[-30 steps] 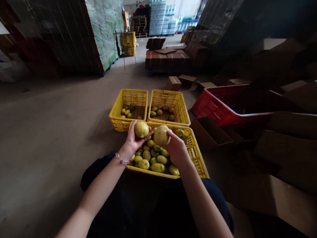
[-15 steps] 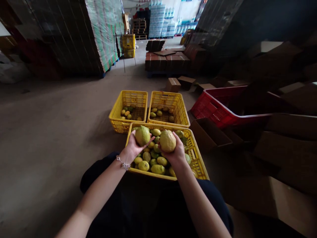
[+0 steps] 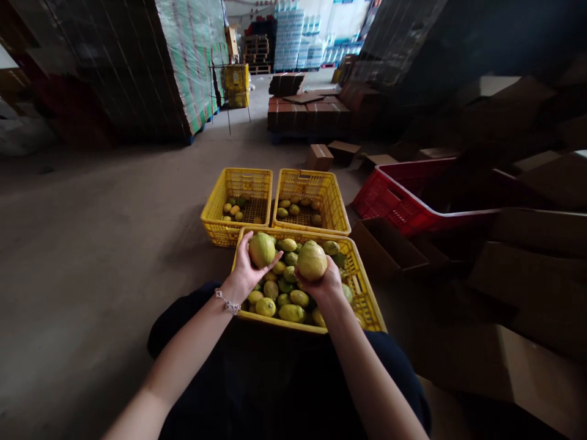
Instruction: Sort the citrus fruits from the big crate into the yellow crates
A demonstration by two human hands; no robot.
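Showing a concrete floor (image 3: 92, 244) on which three yellow crates stand, with a red crate (image 3: 403, 195) tilted to the right among brown cardboard boxes (image 3: 389, 247). Nearest crate (image 3: 367, 293): close in front of the person's lap, heaped with yellow-green fruit (image 3: 284, 299). Far left crate (image 3: 236, 183) and far right crate (image 3: 312, 183): side by side, touching the near crate's far rim, each holding only a few fruits on its bottom. Left hand (image 3: 247, 269): palm up above the near crate's left part, fingers curled around a greenish fruit (image 3: 262, 249); a beaded bracelet (image 3: 228, 302) circles the wrist. Right hand (image 3: 323, 281): raised above the middle of the same crate, fingers closed from below around a yellower fruit (image 3: 312, 260). Both held fruits are near each other but apart, clear of the heap beneath.
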